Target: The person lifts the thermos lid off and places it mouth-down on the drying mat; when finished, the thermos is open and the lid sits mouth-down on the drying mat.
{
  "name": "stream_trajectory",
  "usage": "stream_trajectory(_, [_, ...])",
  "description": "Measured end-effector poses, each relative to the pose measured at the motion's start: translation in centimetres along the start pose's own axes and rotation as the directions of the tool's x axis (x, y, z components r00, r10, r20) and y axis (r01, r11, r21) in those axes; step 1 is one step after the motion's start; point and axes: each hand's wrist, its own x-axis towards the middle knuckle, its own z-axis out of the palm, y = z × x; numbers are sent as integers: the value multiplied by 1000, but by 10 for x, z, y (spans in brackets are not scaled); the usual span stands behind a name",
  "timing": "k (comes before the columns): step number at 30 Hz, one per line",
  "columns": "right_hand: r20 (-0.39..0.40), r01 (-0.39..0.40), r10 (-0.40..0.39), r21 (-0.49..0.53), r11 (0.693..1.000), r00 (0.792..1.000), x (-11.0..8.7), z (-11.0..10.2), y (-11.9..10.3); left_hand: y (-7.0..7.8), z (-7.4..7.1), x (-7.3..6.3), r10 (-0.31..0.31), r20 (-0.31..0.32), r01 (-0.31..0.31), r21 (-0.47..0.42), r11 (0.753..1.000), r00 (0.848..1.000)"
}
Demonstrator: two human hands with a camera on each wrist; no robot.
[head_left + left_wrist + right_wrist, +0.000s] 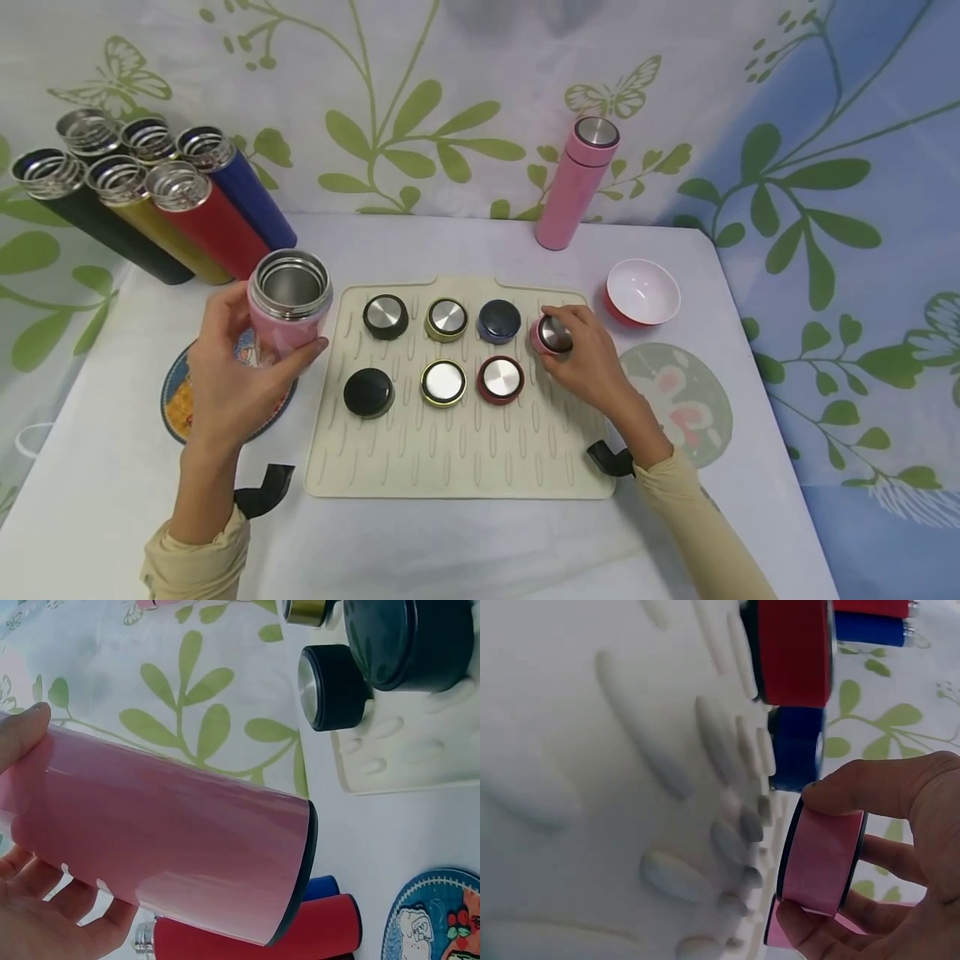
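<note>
In the head view my left hand [232, 375] grips a lidless pink thermos bottle [288, 329], its steel mouth facing up. The left wrist view shows the pink body [172, 832] with its dark base, thumb on one side and fingers round the other. At the right end of the cream ribbed mat [465, 467], my right hand [588, 362] pinches a pink bottle lid [555, 333] with a steel top. In the right wrist view, thumb and fingers hold the pink lid [821, 859] by its side, close over the mat. Next to it sits a navy lid [498, 322].
Several other lids stand on the mat, among them a red lid [501, 380] and a black lid [368, 392]. Open bottles, including a red bottle [213, 225], cluster at back left. A capped pink bottle [573, 187], a bowl [642, 292] and a round rabbit mat [705, 408] are rightward.
</note>
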Motion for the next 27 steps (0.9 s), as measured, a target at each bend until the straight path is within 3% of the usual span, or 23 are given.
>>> stream_trajectory(12, [15, -78, 78, -31, 997, 997, 12, 11, 13, -5, 2, -5, -19, -17, 20, 54, 998, 1000])
stream_trajectory(18, [30, -86, 87, -32, 996, 996, 13, 13, 17, -7, 4, -4, -19, -3, 19, 35, 999, 1000])
stream_trajectory(23, [30, -130, 130, -2, 991, 991, 3, 5, 13, -8, 5, -3, -19, 2, 19, 14, 1000, 1000])
stream_trajectory(27, [1, -173, 173, 55, 983, 985, -16, -7, 6, -6, 5, 1, -19, -11, 19, 22, 1000, 1000])
